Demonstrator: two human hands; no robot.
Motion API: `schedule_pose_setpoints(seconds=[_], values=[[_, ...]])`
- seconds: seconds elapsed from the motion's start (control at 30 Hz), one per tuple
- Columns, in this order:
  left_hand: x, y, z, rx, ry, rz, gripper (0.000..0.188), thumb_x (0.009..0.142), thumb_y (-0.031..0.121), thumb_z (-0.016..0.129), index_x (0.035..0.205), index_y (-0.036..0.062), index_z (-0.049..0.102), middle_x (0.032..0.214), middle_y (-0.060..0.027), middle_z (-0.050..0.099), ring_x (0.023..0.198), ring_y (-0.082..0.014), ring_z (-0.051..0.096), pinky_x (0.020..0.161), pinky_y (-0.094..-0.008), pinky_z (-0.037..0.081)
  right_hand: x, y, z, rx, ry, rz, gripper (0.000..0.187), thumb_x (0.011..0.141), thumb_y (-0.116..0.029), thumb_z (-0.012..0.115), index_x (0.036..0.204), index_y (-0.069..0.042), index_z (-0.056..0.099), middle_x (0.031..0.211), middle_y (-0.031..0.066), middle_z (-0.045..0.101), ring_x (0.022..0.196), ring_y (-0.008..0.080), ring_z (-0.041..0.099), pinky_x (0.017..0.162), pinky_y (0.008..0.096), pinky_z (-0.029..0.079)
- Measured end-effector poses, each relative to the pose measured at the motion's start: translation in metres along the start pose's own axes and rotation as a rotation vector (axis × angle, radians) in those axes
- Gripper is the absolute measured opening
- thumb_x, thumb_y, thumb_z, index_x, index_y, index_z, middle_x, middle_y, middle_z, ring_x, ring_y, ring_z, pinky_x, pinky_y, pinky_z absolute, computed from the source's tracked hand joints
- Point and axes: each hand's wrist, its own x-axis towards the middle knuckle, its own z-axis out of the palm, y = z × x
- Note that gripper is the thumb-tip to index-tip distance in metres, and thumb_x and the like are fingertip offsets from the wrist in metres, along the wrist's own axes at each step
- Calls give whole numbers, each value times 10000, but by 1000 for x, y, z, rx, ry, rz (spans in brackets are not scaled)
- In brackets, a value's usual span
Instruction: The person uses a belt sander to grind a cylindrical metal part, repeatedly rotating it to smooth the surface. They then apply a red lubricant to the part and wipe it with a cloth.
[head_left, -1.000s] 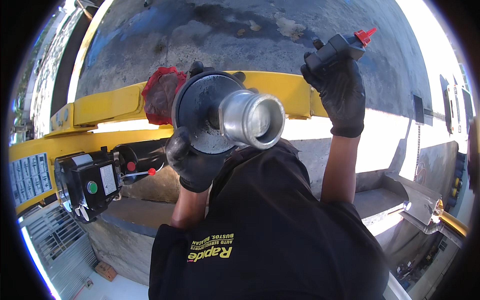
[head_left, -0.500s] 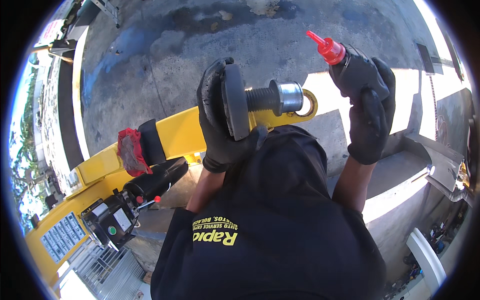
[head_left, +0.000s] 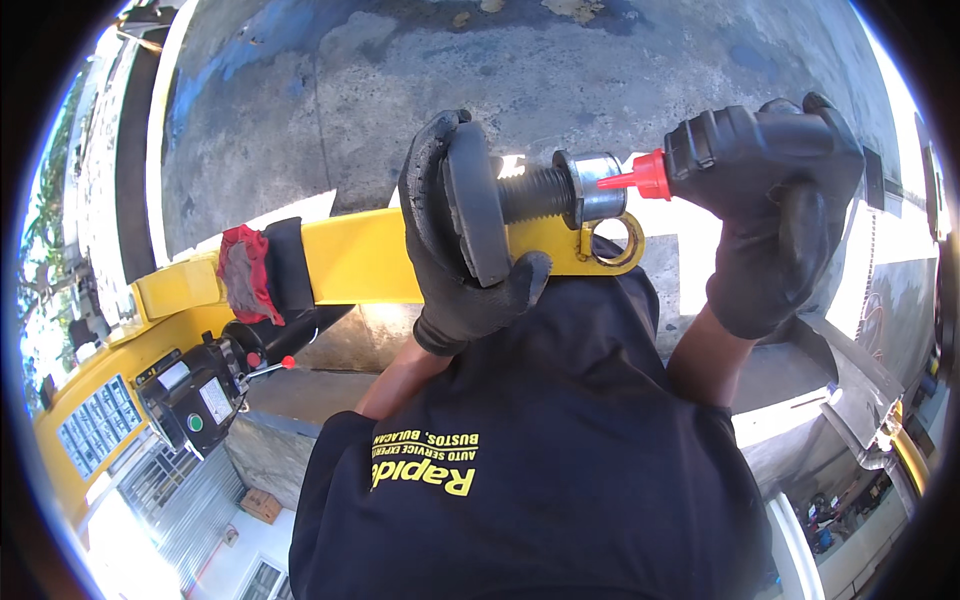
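Note:
My left hand [head_left: 452, 300], in a black glove, is closed around a round black lift pad [head_left: 478, 205]. A dark threaded screw [head_left: 535, 192] runs from the pad into a shiny metal sleeve [head_left: 598, 185] on its right. My gloved right hand [head_left: 790, 230] grips a black squeeze bottle [head_left: 722, 160], tipped sideways. Its red nozzle [head_left: 640, 177] points left, and the tip overlaps the sleeve in view; whether they touch I cannot tell. Just below the sleeve, the yellow lift arm [head_left: 365, 258] ends in a ring [head_left: 615, 248].
A red and grey cloth [head_left: 247, 275] hangs over the yellow arm beside a black band [head_left: 288, 262]. At lower left, a black control box [head_left: 195, 395] with a red-knobbed lever [head_left: 288, 362] is fixed to the yellow lift post [head_left: 65, 420]. Stained concrete floor [head_left: 420, 70] lies beyond.
My right hand has tipped the bottle from slanting upward to nearly level and brought its nozzle left to the metal sleeve. My left hand still holds the pad.

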Motion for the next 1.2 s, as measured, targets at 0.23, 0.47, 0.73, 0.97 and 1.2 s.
schedule_pose_setpoints(seconds=[0.23,0.47,0.73,0.97,1.2], values=[[7,7,1,188,-23,76,1241,779,180,853,1818,-30,208,1782,-282,411,1648,-426,470,1304,-546,484,-1,-9,39,141,-8,-94,762,964,-293,759,1570,133,579,1556,252,675,1336,308,724,1108,377,610],[-1,7,5,152,32,5,1236,737,186,877,1788,-47,270,1742,-273,459,1561,-409,554,1275,-538,488,15,-29,37,-146,-160,-145,735,901,-158,744,1564,123,596,1463,249,721,1282,304,758,1092,396,622],[2,6,6,181,95,64,1210,690,261,931,1732,-29,389,1687,-255,494,1540,-427,545,1296,-541,441,75,-57,43,-221,-777,-271,741,1060,-573,795,1541,-51,583,1239,187,819,1106,337,803,1015,479,638],[6,1,3,157,97,99,1259,672,286,971,1746,-11,385,1700,-230,499,1530,-390,562,1284,-523,462,25,-11,50,18,-214,-117,407,995,-26,779,1392,60,762,1372,133,751,1204,229,752,1032,351,589],[3,-3,3,162,123,115,1275,674,299,974,1754,-12,372,1705,-225,506,1521,-384,569,1273,-510,473,22,1,55,161,-143,-209,424,997,-30,805,1404,75,754,1377,138,744,1207,221,747,1026,344,582]])
